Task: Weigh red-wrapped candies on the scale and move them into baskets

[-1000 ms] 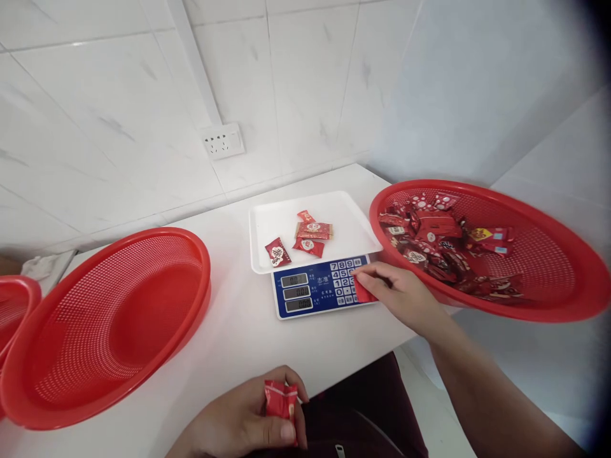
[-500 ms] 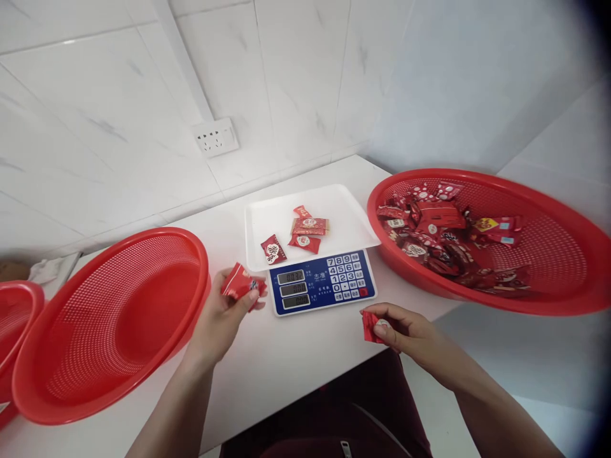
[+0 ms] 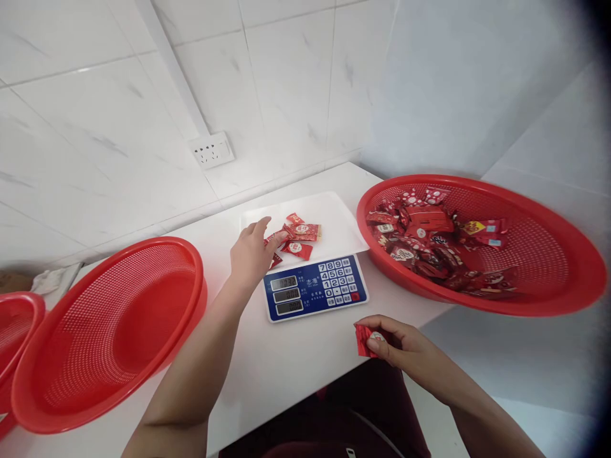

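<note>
My left hand (image 3: 254, 247) is over the left part of the scale's white tray (image 3: 337, 219), its thumb and fingers apart. Near its thumb tip lie several red wrapped sweets (image 3: 298, 250), one partly covered by the hand. Between the thumb and fingers of my right hand (image 3: 394, 340) is a small red wrapped sweet (image 3: 363, 341), held above the table's front edge. Below the tray, the blue panel of the digital scale (image 3: 310, 289) shows its displays and number keys.
At the right stands a red perforated basket (image 3: 548, 254) with many wrapped sweets (image 3: 432, 219) inside. A second red basket (image 3: 157, 318) is on the left, beside part of another red basket (image 3: 19, 318). A wall socket (image 3: 212, 151) is behind the table.
My left hand has moved up and right to the tray and let go of its red wrapped sweet among the others. My right hand keeps its sweet. The view has shifted slightly.
</note>
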`<state>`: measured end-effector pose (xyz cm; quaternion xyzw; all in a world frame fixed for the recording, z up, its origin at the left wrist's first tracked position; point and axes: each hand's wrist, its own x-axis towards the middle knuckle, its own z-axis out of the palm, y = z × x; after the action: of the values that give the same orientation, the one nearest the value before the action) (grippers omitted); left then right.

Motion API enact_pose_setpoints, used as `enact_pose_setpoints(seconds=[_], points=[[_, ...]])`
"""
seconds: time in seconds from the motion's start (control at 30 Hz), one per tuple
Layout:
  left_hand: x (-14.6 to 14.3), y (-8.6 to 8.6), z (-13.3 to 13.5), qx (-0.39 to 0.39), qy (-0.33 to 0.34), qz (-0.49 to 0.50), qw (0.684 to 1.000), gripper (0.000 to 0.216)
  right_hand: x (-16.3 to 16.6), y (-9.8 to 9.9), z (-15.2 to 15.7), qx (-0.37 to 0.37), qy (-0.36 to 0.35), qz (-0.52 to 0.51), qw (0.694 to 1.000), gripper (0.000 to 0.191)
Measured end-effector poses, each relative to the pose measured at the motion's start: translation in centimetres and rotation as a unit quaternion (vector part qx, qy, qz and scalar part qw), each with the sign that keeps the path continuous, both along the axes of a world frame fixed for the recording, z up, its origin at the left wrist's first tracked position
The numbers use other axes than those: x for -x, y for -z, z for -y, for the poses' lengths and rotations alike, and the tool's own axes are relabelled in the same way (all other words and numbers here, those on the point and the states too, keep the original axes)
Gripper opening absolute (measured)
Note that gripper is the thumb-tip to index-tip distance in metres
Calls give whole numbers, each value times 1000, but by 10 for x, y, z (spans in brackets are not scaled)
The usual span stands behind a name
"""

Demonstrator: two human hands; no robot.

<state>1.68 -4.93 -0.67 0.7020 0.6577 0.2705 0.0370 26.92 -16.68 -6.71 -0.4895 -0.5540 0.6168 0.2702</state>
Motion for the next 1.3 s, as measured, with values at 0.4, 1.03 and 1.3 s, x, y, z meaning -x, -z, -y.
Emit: enact_pose_setpoints(seconds=[0.4, 1.03, 1.3], points=[[7, 55, 147, 334, 217, 183, 899, 21, 0, 10, -4, -2, -40, 31, 999, 38], [7, 65, 148, 347, 207, 227, 886, 20, 14, 8, -7, 34, -57, 35, 997, 46], [9, 65, 152, 360, 202, 215, 885, 21, 25, -1, -31, -67, 78, 56, 993, 50]])
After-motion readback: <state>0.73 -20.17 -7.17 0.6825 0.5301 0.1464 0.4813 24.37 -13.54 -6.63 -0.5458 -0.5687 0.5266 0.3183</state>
